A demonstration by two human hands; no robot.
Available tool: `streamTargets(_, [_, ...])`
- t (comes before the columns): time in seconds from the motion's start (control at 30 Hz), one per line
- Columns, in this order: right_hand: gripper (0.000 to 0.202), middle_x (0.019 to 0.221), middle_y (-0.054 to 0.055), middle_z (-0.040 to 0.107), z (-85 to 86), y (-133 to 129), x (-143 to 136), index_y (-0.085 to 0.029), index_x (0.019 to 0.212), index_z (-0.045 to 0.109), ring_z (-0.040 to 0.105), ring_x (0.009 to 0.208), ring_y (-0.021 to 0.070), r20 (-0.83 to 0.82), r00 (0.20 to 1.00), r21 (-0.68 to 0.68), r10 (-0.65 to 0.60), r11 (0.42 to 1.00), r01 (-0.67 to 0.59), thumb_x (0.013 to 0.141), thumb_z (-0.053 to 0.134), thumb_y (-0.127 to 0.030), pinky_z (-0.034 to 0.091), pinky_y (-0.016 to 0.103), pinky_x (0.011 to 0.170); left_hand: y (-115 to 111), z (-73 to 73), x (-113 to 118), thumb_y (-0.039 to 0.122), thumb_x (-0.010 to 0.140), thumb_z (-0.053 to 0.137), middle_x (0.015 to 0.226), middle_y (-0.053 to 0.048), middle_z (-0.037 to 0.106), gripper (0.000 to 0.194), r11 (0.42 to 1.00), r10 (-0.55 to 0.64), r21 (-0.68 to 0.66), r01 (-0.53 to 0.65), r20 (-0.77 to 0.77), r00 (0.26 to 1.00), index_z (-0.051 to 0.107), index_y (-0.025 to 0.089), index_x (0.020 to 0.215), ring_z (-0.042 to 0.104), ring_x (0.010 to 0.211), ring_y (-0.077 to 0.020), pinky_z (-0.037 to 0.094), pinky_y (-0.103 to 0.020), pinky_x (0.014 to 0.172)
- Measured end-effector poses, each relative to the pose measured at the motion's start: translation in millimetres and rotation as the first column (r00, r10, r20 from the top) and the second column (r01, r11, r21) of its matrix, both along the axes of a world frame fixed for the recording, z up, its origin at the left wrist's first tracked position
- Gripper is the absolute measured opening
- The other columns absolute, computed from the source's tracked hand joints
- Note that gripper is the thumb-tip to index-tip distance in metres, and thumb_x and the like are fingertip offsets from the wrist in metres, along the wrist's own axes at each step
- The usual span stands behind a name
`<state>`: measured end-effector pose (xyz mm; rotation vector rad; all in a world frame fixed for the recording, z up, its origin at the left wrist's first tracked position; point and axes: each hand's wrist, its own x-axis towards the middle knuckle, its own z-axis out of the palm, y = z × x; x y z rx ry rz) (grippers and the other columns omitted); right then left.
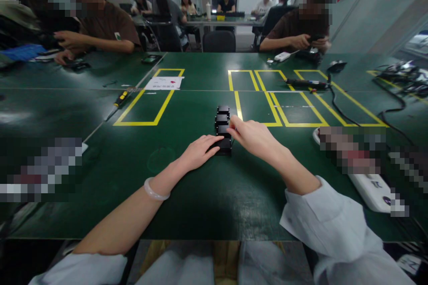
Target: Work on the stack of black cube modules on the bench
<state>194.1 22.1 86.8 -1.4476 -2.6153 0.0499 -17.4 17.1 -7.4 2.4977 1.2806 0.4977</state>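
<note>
A row of small black box-shaped parts (222,119) stands on the green table, running away from me. My left hand (200,151) lies against the nearest ones from the left, its fingers stretched out and touching their tops and side. Over the right side of the row, my right hand (252,136) is closed, with thumb and forefinger pinched together near the third box. Whatever sits between those fingertips is hidden or too small to name. A thin dark line shows beside the nearest box, below the right hand.
Yellow tape rectangles (135,123) mark the green table (200,213). A paper sheet (164,83), a yellow-black tool (121,98) and a black electric screwdriver (307,83) with a cable lie farther off. White-edged devices (374,196) flank me. Two people in brown shirts work opposite.
</note>
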Motion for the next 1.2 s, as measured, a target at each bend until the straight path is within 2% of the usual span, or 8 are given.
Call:
streamTargets(0.23, [0.021,0.081,0.004,0.067,0.6,-1.6,1.9,-0.02,0.108,0.045,0.057,0.063,0.016,-0.051,0.998,0.003,0.044,0.999,-0.044,0.094,0.032,-0.028,0.025,0.025,0.053,-0.3,1.4,0.5,0.039,0.097,0.034,0.125,-0.006,0.055,0.041,1.0,-0.002,-0.006,0.002,0.005,1.0,0.043,0.024,0.135,0.051,0.111,-0.0218,0.042,-0.038,0.096])
streamTargets(0.43, [0.026,0.079,0.005,0.067,0.0,-0.2,0.6,-0.02,0.105,0.047,0.059,0.065,0.0181,-0.019,1.0,0.004,0.004,1.0,-0.003,0.096,0.03,-0.039,0.023,0.025,0.052,-0.1,1.3,0.5,0.039,0.097,0.035,0.124,-0.006,0.055,0.041,1.0,-0.004,-0.005,0.004,0.005,1.0,0.043,0.024,0.135,0.051,0.109,-0.022,0.042,-0.038,0.095])
streamTargets(0.73, [0.019,0.08,0.004,0.066,0.4,-2.1,1.2,-0.02,0.106,0.045,0.058,0.063,0.0158,-0.057,0.997,0.019,0.047,0.999,-0.046,0.094,0.033,-0.028,0.024,0.024,0.053,-0.7,1.8,1.0,0.039,0.097,0.034,0.124,-0.006,0.055,0.041,1.0,0.002,-0.004,-0.002,0.004,1.0,0.043,0.025,0.135,0.051,0.11,-0.0219,0.043,-0.038,0.094])
streamTargets(0.9, [0.028,0.081,0.005,0.067,0.3,-0.3,0.3,-0.021,0.106,0.047,0.059,0.067,0.0179,-0.012,1.0,-0.011,-0.005,1.0,0.005,0.096,0.03,-0.04,0.026,0.025,0.055,-0.2,0.8,0.9,0.038,0.097,0.036,0.123,-0.006,0.056,0.041,1.0,0.0,0.002,0.0,0.018,1.0,0.044,0.025,0.134,0.052,0.109,-0.0217,0.042,-0.038,0.095])
streamTargets(1.2, [0.019,0.08,0.004,0.066,0.3,-0.3,3.2,-0.02,0.106,0.045,0.057,0.062,0.0158,-0.074,0.997,-0.002,0.031,1.0,-0.031,0.093,0.033,-0.028,0.025,0.024,0.053,-1.1,2.4,0.6,0.039,0.097,0.035,0.124,-0.006,0.055,0.041,1.0,0.007,-0.01,-0.007,0.001,1.0,0.043,0.025,0.135,0.051,0.11,-0.0221,0.043,-0.037,0.094])
